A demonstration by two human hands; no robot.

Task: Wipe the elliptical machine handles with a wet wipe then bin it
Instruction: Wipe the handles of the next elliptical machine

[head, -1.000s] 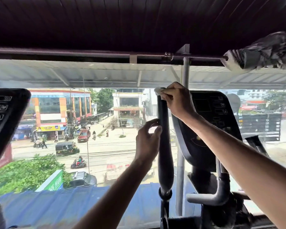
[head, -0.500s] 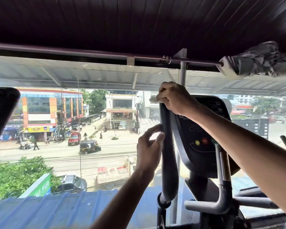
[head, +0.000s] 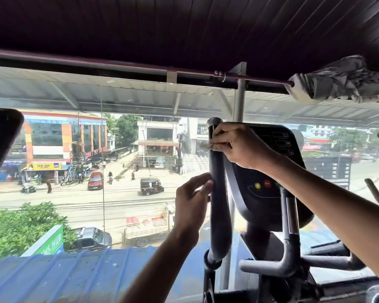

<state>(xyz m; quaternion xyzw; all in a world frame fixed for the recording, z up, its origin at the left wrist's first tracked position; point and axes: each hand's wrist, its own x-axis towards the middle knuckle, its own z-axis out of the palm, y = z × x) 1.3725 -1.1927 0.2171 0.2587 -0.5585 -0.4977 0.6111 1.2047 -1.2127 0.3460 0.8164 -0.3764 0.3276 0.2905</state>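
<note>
- The right hand (head: 239, 147) reaches in from the lower right and closes its curled fingers around the wet wipe (head: 205, 145), pressing it onto the handle (head: 217, 200) of the elliptical machine
- The wipe sits just below the handle's top end, a small crumpled white corner sticking out on the handle's left side (the rest is hidden under the fingers)
- The left hand (head: 190, 206) is lower down, about midway along the handle; its bent fingertips touch the handle's left side, but whether they actually grip it cannot be told
- The handle stands nearly upright, dark and slightly curved, with a round cap at the top
- Just right of the handle is the machine's dark console (head: 263, 189), with a yellow and a red button on its face
- A grey bent bar (head: 291, 248) stands below the console
- A bundled grey cloth (head: 341, 82) hangs on the rail at the upper right, above the window onto a street
</note>
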